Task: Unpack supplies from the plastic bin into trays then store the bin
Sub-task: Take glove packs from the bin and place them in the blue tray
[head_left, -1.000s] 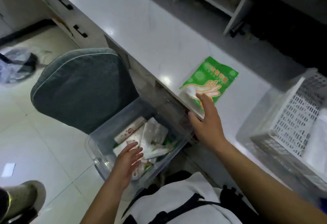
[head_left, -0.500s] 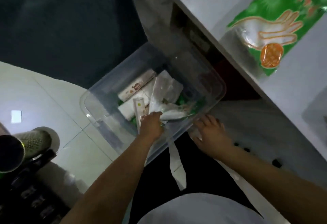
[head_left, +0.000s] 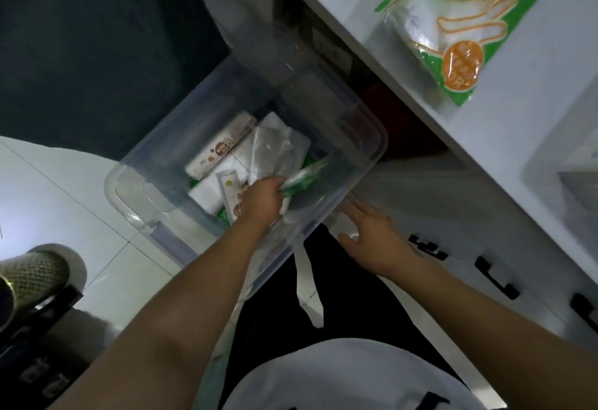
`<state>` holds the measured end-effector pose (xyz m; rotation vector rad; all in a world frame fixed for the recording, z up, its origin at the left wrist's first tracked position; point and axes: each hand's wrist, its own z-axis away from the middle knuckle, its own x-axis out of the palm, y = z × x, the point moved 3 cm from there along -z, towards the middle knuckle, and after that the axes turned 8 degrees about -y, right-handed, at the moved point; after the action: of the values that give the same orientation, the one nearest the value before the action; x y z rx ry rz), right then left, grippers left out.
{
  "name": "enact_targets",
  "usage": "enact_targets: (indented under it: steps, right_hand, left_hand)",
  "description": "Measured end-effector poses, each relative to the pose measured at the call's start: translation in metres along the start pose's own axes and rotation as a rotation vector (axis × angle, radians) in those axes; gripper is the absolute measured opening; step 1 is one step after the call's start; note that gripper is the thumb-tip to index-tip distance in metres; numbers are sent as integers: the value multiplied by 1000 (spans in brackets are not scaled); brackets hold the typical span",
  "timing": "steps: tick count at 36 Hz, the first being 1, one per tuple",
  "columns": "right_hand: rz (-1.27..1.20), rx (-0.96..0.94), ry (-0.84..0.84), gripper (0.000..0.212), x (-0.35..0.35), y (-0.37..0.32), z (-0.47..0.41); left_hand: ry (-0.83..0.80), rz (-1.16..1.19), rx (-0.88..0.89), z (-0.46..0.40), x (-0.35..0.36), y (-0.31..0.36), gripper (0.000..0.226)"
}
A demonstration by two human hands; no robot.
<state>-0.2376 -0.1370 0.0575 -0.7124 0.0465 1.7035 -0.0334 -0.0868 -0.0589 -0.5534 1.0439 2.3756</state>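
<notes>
At the far left, on the floor tiles, my shoe (head_left: 35, 268) stands clear of the work. Next comes the bin (head_left: 136, 212), clear plastic, sitting on the floor just under the counter edge, where I can reach into it from above. Several packets are left in it: a white one with brown print (head_left: 220, 147) along the far side, flat clear sachets (head_left: 278, 150) over the middle, and more white ones beneath.

My left hand (head_left: 262, 202) is down inside the bin, forearm slanting in over the near wall, fingers closed around a green pack (head_left: 304, 175) that pokes out to the right of my fist. I judge I have it gripped ready to lift.

My right hand (head_left: 372, 236) hangs just outside the bin's right wall, palm down, fingers spread and holding nothing. I cannot tell whether it touches the wall; it looks placed to steady the bin.

On the counter (head_left: 485, 137) at the upper right lies a green glove pack (head_left: 453, 21), already out. The tray (head_left: 569, 189) shows only as a blur at the right edge.
</notes>
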Motion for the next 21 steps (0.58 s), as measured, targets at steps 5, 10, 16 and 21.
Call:
enact_targets:
  steps: [5, 10, 16, 21]
  right_hand:
    - [-225, -60, 46, 56, -15, -17, 20]
    - [-508, -44, 76, 68, -29, -32, 34]
    - [-998, -229, 63, 64, -62, -69, 70]
    - [-1185, -415, -122, 48, -92, -84, 110]
  left_hand:
    - [31, 256, -21, 42, -50, -9, 21]
    - [2, 801, -28, 111, -106, 2, 38]
    - [-120, 1036, 105, 181, -157, 31, 46]
    - [-226, 1116, 237, 200, -170, 66, 47]
